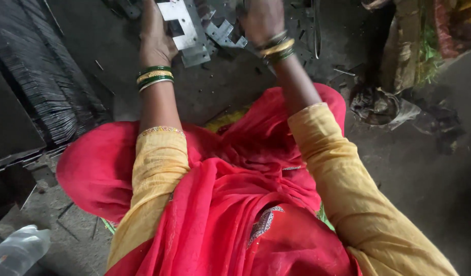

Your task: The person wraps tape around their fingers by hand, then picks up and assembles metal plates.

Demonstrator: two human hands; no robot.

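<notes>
From the head camera, the left hand [155, 38] is curled around the edge of a flat metal plate [182, 23] with a square hole, near the top of the picture. More cut metal pieces [222, 31] lie on the dark floor [220, 87] just under and between both hands. The right hand [261, 20] is over them, but I cannot tell if it holds anything. The picture edge cuts off the fingers. A stack of dark sheets [46, 76] sits far left.

Both arms stretch forward, wrists bangled; the left hand [155, 38] grips with curled fingers, the right hand [261, 20] is closed.
</notes>
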